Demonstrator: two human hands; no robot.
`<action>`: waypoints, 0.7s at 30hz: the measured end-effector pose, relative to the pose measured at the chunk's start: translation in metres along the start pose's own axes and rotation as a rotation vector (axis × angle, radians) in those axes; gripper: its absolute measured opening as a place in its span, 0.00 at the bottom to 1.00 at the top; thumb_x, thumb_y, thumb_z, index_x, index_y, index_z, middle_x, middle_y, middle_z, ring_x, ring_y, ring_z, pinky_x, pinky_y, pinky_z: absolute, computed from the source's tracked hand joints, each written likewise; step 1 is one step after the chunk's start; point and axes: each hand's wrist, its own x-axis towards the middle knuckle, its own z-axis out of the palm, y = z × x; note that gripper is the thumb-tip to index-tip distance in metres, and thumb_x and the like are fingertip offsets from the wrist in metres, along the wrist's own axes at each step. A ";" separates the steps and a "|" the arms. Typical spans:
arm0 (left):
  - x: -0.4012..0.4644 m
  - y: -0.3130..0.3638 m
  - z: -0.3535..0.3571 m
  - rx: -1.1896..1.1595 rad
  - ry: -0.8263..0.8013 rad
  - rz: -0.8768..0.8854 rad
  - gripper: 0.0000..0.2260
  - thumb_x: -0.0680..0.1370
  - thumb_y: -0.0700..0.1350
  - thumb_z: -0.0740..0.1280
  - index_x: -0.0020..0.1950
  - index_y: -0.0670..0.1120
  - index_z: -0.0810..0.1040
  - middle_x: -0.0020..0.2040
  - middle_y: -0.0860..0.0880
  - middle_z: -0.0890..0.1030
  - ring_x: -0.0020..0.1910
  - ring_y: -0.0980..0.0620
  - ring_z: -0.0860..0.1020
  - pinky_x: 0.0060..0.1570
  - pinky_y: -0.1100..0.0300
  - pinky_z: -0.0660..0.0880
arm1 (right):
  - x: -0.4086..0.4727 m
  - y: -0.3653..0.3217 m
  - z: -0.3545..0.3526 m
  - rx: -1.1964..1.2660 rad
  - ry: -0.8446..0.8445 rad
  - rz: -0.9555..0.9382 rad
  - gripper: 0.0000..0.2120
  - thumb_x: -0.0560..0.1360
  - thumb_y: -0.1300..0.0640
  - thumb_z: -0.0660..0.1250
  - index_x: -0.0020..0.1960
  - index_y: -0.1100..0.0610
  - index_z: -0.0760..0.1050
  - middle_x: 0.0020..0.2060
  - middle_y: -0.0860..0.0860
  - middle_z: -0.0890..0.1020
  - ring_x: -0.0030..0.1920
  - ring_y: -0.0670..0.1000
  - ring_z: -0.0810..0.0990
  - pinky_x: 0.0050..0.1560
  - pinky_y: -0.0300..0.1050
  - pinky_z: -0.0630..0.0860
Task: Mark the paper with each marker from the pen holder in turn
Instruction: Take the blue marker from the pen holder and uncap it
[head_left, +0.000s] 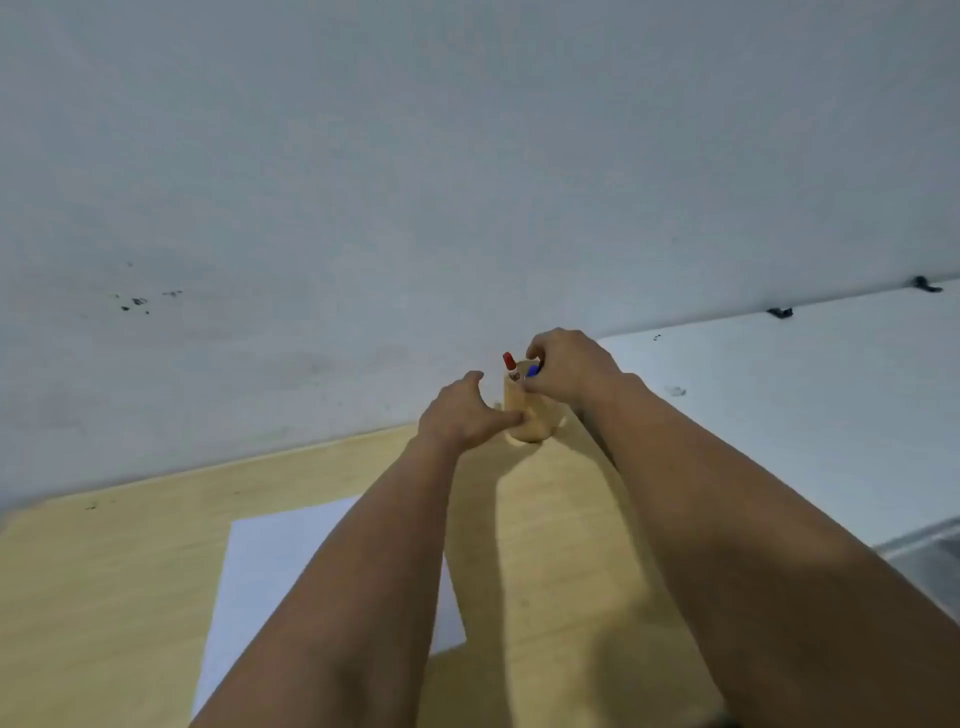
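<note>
The wooden pen holder (527, 415) stands at the far edge of the table (104, 571) against the wall, with a red-capped marker (508, 360) sticking up from it. The left hand (462, 413) steadies the holder's side, fingers (506, 418) spread against it, while the right hand (566, 369) pinches a blue-capped marker (533, 371) at the holder's mouth. The white paper (270, 577) lies nearer on the table, partly under the left forearm.

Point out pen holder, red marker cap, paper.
pen holder (522, 410): head view, on its front wall.
red marker cap (508, 359): head view, middle of the cap above the holder.
paper (270, 566): head view, bare area left of the left forearm.
</note>
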 end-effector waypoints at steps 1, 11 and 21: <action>0.008 -0.001 0.007 -0.048 -0.008 -0.008 0.48 0.70 0.64 0.76 0.83 0.47 0.61 0.78 0.46 0.71 0.75 0.45 0.71 0.67 0.48 0.73 | 0.006 0.002 0.004 0.005 -0.018 0.006 0.13 0.74 0.45 0.77 0.53 0.52 0.84 0.52 0.49 0.86 0.53 0.54 0.84 0.54 0.51 0.82; 0.043 -0.011 0.058 -0.331 0.089 0.065 0.37 0.65 0.62 0.82 0.70 0.55 0.74 0.61 0.55 0.84 0.58 0.53 0.83 0.55 0.50 0.83 | 0.050 0.017 0.004 0.063 -0.107 0.069 0.09 0.72 0.52 0.80 0.46 0.58 0.87 0.42 0.53 0.88 0.47 0.55 0.86 0.54 0.55 0.86; 0.027 0.001 0.031 -0.229 0.033 0.067 0.35 0.69 0.54 0.81 0.73 0.51 0.73 0.64 0.51 0.81 0.63 0.47 0.79 0.57 0.56 0.75 | 0.030 0.005 -0.048 0.377 0.208 0.126 0.08 0.72 0.59 0.74 0.45 0.65 0.84 0.38 0.59 0.86 0.40 0.58 0.82 0.43 0.46 0.77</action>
